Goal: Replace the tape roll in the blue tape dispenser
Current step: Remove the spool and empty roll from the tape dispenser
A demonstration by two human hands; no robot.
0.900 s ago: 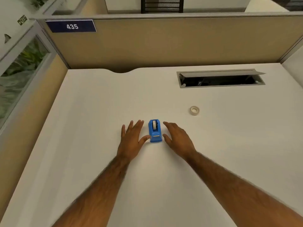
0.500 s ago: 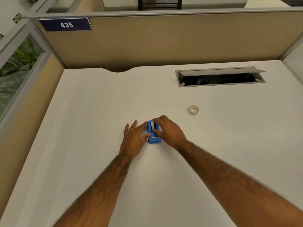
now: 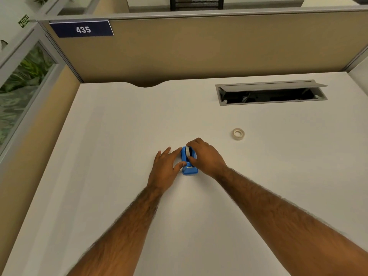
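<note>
The blue tape dispenser [image 3: 189, 169] sits on the white desk [image 3: 119, 136] with a pale tape roll [image 3: 187, 152] standing in its cradle. My left hand [image 3: 164, 170] presses against the dispenser's left side, thumb on its front part. My right hand [image 3: 205, 156] reaches over from the right, with fingertips and thumb pinching the roll in the dispenser. A second, loose tape roll [image 3: 238, 134] lies flat on the desk to the upper right, apart from both hands.
An open cable hatch [image 3: 270, 93] with a raised grey lid sits at the desk's back right. A tan partition [image 3: 199, 46] with a "435" sign [image 3: 82, 29] closes the back; a glass panel [image 3: 18, 86] borders the left.
My right hand moved left from beside the dispenser onto it and closed its fingers on the roll. My left hand's thumb shifted onto the dispenser's front. The view drifted slightly.
</note>
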